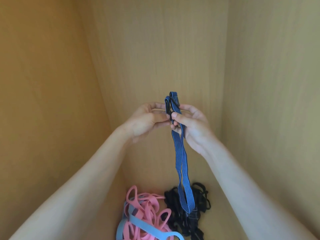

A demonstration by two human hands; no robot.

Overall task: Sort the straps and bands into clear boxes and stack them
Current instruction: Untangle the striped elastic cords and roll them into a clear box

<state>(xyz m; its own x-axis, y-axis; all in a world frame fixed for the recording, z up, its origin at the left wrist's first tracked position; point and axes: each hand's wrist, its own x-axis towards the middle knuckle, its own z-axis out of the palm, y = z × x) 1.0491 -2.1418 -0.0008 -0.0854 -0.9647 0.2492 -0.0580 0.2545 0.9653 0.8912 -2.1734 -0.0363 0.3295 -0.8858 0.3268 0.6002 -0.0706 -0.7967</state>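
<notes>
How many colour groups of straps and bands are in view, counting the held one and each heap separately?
Blue striped strap, pinched by left hand and right hand: 1
Pink heap: 1
Black heap: 1
Light blue band on the pink heap: 1 clearly seen
Total: 4 colour groups; the pieces inside the heaps are too tangled to count.

We see a blue striped strap (181, 158) held up and doubled, with a black buckle (168, 110) near its top. Its loop hangs down over a tangled pile of black straps (200, 203). Left of those and touching them, pink bands (149, 210) lie heaped, with a light blue band (143, 227) across them.
</notes>
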